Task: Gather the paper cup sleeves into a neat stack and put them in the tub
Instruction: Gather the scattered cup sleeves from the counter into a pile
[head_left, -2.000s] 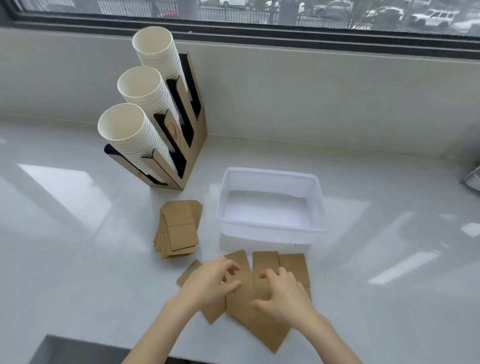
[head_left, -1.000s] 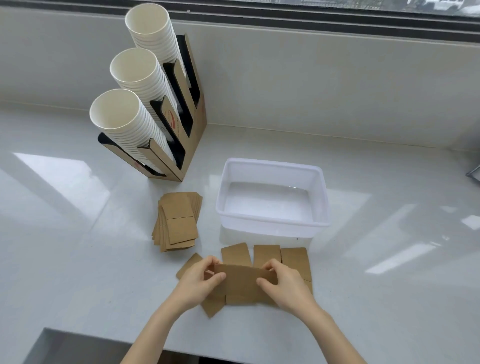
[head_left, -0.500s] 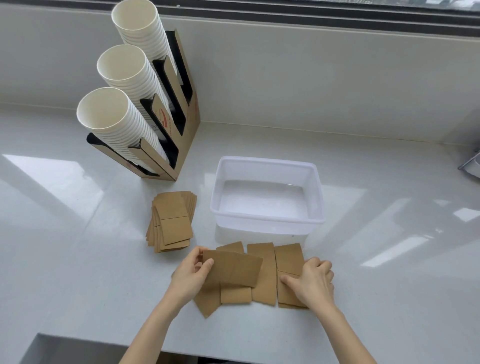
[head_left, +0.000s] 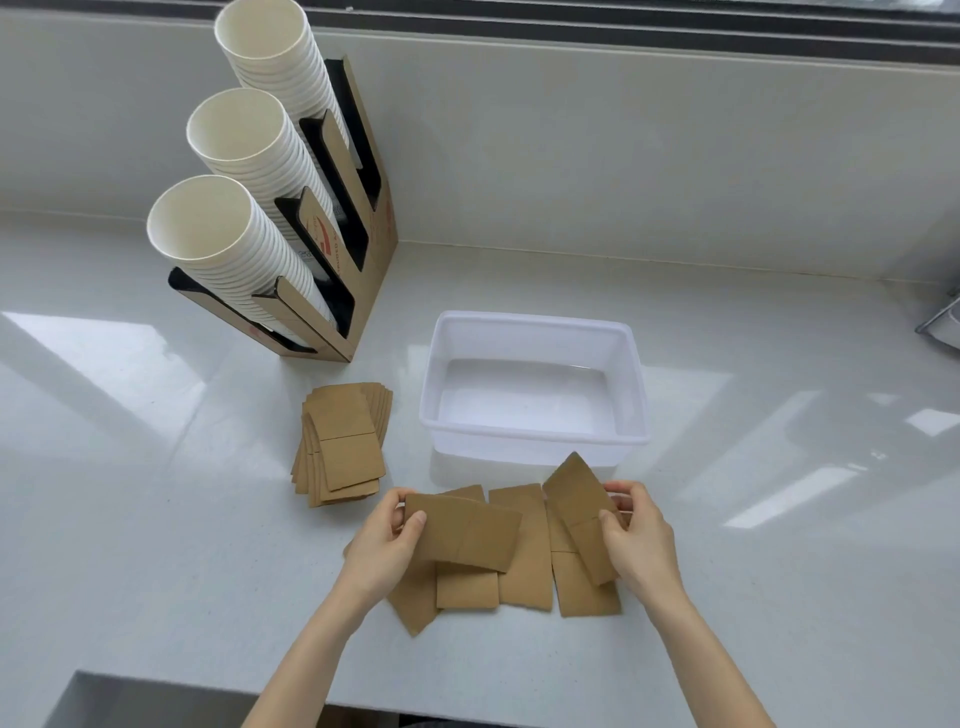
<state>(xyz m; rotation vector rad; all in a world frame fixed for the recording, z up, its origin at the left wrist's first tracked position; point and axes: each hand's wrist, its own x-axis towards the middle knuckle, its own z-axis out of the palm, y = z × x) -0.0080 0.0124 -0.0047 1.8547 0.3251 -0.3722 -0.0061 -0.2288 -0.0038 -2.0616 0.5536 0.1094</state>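
Several flat brown paper cup sleeves (head_left: 524, 566) lie side by side on the white counter in front of the tub. My left hand (head_left: 382, 548) grips one sleeve (head_left: 467, 532) by its left end, held crosswise above the others. My right hand (head_left: 636, 540) pinches a second sleeve (head_left: 579, 499), lifted and tilted off the right end of the row. A loosely fanned pile of sleeves (head_left: 343, 441) rests to the left of the tub. The clear white plastic tub (head_left: 535, 439) stands behind the row with nothing in it.
A cardboard cup dispenser (head_left: 363, 228) with three slanted stacks of white paper cups (head_left: 228, 244) stands at the back left against the wall. A metal object (head_left: 943, 325) pokes in at the right edge. The counter's front edge drops off near my forearms.
My right hand, flat on the rightmost sleeve half a second ago, has lifted that sleeve and tilted it. The left hand still holds its sleeve in about the same place.
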